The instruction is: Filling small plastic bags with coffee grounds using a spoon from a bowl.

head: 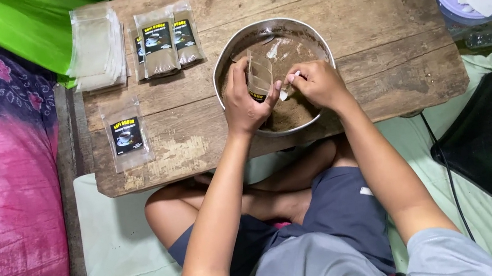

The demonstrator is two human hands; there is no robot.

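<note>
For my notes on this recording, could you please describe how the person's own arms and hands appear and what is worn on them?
Both arms are bare from the upper arm down. A short light-grey fabric sleeve shows only on the right arm, at the bottom edge. The left hand and right hand are bare: no gloves, and no rings, watch or bracelets can be seen.
</note>
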